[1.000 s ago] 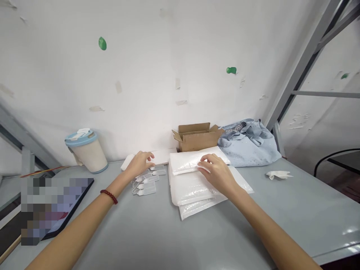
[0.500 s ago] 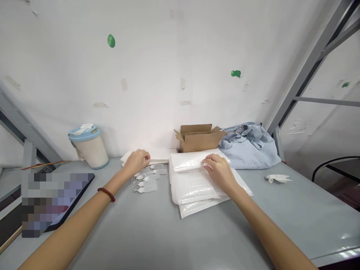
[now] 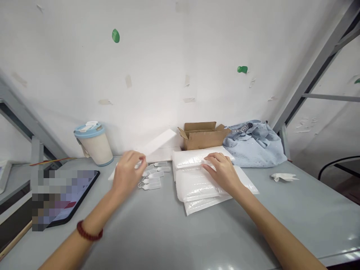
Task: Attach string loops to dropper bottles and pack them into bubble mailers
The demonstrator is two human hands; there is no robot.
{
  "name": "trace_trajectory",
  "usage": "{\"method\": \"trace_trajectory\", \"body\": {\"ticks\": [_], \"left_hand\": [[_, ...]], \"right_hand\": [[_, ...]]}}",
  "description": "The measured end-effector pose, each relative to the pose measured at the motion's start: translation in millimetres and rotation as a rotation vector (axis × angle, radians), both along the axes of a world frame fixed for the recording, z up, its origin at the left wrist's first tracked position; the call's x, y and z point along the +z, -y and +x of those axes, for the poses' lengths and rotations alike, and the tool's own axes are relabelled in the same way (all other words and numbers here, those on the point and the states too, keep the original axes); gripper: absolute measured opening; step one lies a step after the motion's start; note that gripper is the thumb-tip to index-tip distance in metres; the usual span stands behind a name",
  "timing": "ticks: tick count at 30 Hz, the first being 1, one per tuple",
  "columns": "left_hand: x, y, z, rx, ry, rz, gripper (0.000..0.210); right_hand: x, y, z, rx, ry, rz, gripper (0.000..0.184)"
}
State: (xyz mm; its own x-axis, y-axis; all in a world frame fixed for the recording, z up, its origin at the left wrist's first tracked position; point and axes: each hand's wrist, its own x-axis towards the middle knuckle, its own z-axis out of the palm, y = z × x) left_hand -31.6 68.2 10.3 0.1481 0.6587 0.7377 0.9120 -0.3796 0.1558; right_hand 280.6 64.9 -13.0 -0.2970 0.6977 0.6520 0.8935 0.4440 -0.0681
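My left hand (image 3: pixel 128 170), a dark red bead bracelet at its wrist, pinches a long flat white strip (image 3: pixel 161 141) that tilts up to the right above the table. Its exact kind does not show. Just right of that hand lie several small clear plastic tags with loops (image 3: pixel 152 180). My right hand (image 3: pixel 222 168) rests over a stack of white bubble mailers (image 3: pixel 194 185). Its thumb and fingers close on the edge of the folded top bubble mailer (image 3: pixel 194 157). A low white thing (image 3: pixel 164 154) lies by the wall, partly hidden behind the strip.
An open cardboard box (image 3: pixel 206 139) stands behind the mailers, beside a light blue cloth bag (image 3: pixel 255 148). On the left are a lidded cup (image 3: pixel 97 148) and a tablet-like screen (image 3: pixel 70 198). A crumpled tissue (image 3: pixel 284 177) lies at the right of the grey table (image 3: pixel 168 240).
My left hand has moved back toward me and left, lifting the white strip off the table by the wall. My right hand stays at the mailers. The view has shifted slightly.
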Motion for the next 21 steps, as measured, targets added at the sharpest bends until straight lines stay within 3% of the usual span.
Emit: {"method": "trace_trajectory", "body": {"ticks": [5,8,12,14,16,19,21], "left_hand": [[-20.0,34.1,22.8,-0.292,-0.205,0.179,0.015],[-26.4,48.6,37.0,-0.425,-0.328,0.26,0.015],[-31.1,62.9,51.8,-0.579,-0.443,0.336,0.016],[-31.2,62.9,52.0,-0.561,-0.401,0.281,0.012],[-29.1,57.0,45.2,-0.453,-0.247,0.189,0.01],[-23.0,42.5,26.8,-0.206,0.118,-0.023,0.014],[-18.2,34.6,16.6,-0.086,0.402,-0.265,0.03]], "right_hand": [[12.3,28.4,-28.5,0.148,-0.083,0.265,0.032],[12.2,48.7,-50.4,0.264,0.118,0.235,0.026],[-0.6,62.5,-67.4,0.206,0.281,0.173,0.018],[-5.6,62.4,-68.0,0.217,0.29,0.147,0.017],[-6.3,59.9,-65.5,0.215,0.268,0.125,0.017],[-1.9,57.3,-62.1,0.223,0.228,0.142,0.018],[0.9,57.8,-62.3,0.239,0.205,0.164,0.018]]}}
